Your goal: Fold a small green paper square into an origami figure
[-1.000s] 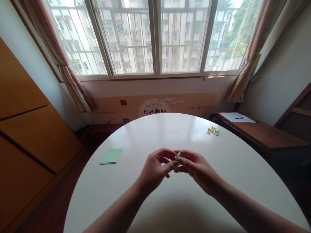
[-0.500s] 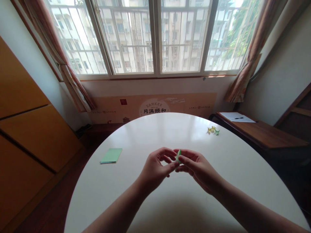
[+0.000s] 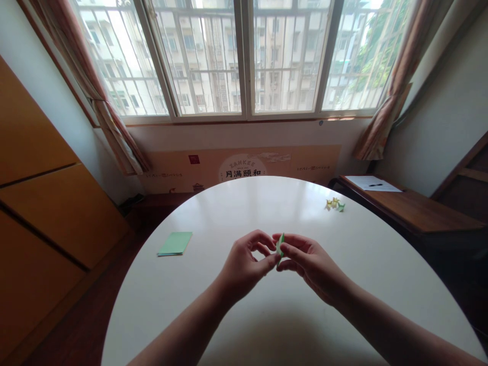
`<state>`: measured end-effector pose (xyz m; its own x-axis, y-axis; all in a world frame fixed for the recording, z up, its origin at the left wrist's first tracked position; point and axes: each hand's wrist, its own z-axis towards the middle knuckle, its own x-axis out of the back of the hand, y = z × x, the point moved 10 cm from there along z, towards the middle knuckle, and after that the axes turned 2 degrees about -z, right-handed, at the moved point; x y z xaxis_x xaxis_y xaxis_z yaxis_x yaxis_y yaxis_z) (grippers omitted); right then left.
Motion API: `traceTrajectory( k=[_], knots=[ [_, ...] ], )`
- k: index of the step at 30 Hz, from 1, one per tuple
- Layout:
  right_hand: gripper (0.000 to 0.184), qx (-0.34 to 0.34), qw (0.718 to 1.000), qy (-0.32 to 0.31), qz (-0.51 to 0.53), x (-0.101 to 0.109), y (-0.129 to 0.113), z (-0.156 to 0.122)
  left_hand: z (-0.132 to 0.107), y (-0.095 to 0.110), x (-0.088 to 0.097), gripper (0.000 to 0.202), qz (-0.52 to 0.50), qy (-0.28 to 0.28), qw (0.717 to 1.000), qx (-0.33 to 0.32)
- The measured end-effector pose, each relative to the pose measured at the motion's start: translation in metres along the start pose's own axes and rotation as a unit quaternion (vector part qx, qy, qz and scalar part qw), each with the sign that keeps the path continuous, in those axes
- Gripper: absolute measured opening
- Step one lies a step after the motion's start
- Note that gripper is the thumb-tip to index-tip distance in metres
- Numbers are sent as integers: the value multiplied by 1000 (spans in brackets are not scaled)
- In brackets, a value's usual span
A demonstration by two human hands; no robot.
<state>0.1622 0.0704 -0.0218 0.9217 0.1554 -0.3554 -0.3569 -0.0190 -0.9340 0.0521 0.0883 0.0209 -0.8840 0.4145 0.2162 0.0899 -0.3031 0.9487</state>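
Left hand (image 3: 244, 264) and right hand (image 3: 312, 259) pinch a green, apparently folded paper (image 3: 281, 240); the table (image 3: 236, 208) bears green sheets (image 3: 175, 243).

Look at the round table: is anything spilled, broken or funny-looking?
Nothing stands out as odd. The green paper stack lies flat, the little folded paper shapes sit together toward the far right, and the left hand and right hand hold a small folded green paper.

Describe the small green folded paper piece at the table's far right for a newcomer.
On the white curved table, look past the right hand toward the far right rim. A cluster of folded paper lies there. Its rightmost, the small green folded paper piece, stands apart by colour from the yellow folded paper pieces.
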Motion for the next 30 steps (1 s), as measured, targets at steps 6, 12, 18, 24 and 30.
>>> traceTrajectory(
  k=[6, 12, 18, 24, 30],
  knots=[
    [35, -5, 1000, 13, -5, 3, 1, -1, 0, -1, 0, 16, 6, -4, 1000, -3],
    [33, -6, 1000, -1, 3, -1, 0, -1, 1, -3, -1, 18, -51, -13, 998, 20],
    [33, -14, 1000, -7, 16, -2, 0, -2, 1, -3, -2, 18, -66, -18, 997, 23],
    [29, -15, 1000, -7, 20, -2, 1, -1, 1, -5, -2, 17, -72, -20, 997, 30],
    [30, -15, 1000, -5, 20, -1, 2, 0, 4, -12, 0, 20, -90, -28, 995, 37]
  ],
)
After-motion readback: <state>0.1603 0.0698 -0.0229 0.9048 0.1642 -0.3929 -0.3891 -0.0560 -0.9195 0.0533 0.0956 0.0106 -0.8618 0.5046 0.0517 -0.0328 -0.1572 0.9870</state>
